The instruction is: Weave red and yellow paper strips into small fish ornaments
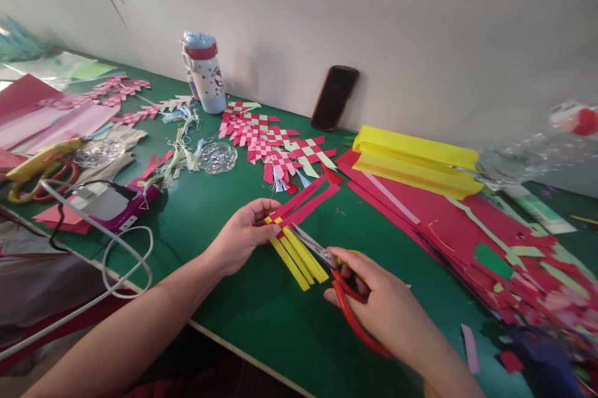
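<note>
My left hand [245, 230] pinches a piece woven from paper strips [299, 255], its fingertips on the checkered part. Long yellow strips run from the weave toward me, and red strips stretch away to the upper right. In my right hand [369, 292] is a pair of red-handled scissors [352, 311], my fingers around the handles. The blades point up and left, with their tips close to the weave where the red and yellow strips meet. Whether the blades touch the paper I cannot tell. Behind my hands lie several finished-looking red and green woven paper pieces [280, 142] with tassels.
A water bottle [205, 74] and a phone [334, 98] stand by the wall. Folded yellow paper [415, 161] lies on red sheets [397, 205], with paper scraps [546, 298] at right. At left are a power strip [121, 205], a white cable [126, 242] and more scissors [42, 167].
</note>
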`<state>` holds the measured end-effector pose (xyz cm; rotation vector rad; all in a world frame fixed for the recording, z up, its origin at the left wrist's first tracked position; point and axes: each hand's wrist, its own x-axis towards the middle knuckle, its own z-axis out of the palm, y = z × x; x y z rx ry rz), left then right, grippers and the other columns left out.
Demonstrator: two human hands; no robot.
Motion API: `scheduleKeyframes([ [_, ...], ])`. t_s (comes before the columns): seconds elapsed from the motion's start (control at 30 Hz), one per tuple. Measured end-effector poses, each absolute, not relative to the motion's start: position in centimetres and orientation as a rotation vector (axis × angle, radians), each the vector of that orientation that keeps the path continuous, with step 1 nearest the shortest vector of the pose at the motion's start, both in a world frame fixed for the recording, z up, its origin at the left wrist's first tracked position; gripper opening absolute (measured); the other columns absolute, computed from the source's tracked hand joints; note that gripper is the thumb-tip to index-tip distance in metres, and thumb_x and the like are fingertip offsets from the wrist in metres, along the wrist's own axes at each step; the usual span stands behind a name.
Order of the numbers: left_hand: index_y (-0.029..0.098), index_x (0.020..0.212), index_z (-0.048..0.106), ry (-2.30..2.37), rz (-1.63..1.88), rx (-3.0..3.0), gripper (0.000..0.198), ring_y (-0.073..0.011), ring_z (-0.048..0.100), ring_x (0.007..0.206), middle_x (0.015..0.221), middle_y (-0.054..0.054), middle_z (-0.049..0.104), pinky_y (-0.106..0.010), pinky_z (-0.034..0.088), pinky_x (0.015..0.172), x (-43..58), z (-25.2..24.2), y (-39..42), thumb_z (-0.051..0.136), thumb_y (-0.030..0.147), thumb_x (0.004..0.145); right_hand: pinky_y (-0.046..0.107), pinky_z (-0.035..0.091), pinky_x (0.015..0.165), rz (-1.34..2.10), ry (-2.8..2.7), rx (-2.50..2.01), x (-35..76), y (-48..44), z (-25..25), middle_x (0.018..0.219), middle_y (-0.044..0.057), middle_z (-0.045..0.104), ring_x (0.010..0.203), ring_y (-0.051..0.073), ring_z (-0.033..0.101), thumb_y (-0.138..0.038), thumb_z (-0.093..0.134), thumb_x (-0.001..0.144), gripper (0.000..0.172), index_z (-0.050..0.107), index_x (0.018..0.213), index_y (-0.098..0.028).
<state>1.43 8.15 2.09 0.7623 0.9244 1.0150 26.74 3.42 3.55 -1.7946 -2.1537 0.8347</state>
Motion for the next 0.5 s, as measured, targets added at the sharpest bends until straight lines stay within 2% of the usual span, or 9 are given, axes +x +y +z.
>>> scheduleKeyframes([
  [0.3, 0.016, 0.101, 0.059, 0.933, 1.017, 0.726, 0.032, -0.0143, 0.066, 0.084, 0.092, -0.003, 0.067, -0.025, 0.054, 0.073, 1.43, 2.03, 8.02, 0.077, 0.021, 0.074, 0.031, 0.056, 0.079, 0.857, -2.165, -1.806, 26.56, 3.52, 3.67, 0.113, 0.003, 0.068, 0.094, 0.021, 0.069, -0.046, 0.071, 0.075, 0.051, 0.061, 0.124, -0.034],
  [0.5, 0.017, 0.105, 0.058, 0.959, 1.015, 0.710, 0.035, -0.0155, 0.067, 0.082, 0.093, -0.005, 0.069, -0.026, 0.053, 0.072, 1.26, 1.95, 8.16, 0.077, 0.024, 0.075, 0.028, 0.056, 0.074, 0.859, -2.137, -1.827, 26.60, 3.57, 3.78, 0.106, 0.001, 0.068, 0.085, 0.018, 0.069, -0.045, 0.071, 0.075, 0.049, 0.062, 0.122, -0.035],
])
